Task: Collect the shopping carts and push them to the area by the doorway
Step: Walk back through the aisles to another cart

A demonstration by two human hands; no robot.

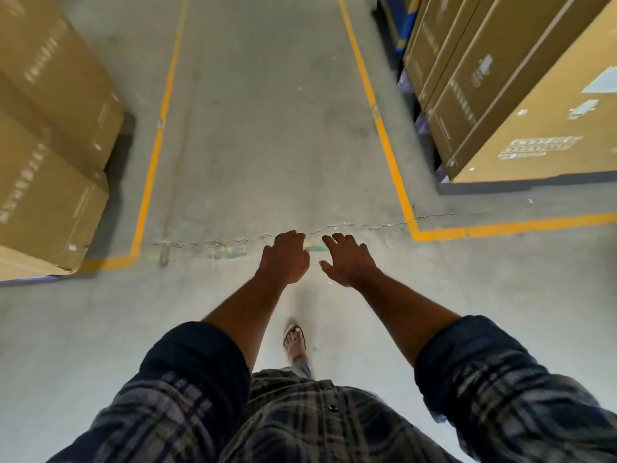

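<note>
No shopping cart is in view. My left hand (pixel 285 257) and my right hand (pixel 347 260) are stretched out side by side in front of me above the concrete floor. Both hang with loosely curled fingers and hold nothing. My sleeves are rolled up to the elbows. One sandalled foot (pixel 295 340) is stepping forward below the hands.
An aisle of grey concrete (pixel 267 128) runs ahead between two yellow floor lines (pixel 389 145). Stacked brown cartons (pixel 50 155) stand on the left. Tall flat cartons (pixel 521 95) on a blue pallet stand on the right. A crack (pixel 334 226) crosses the floor.
</note>
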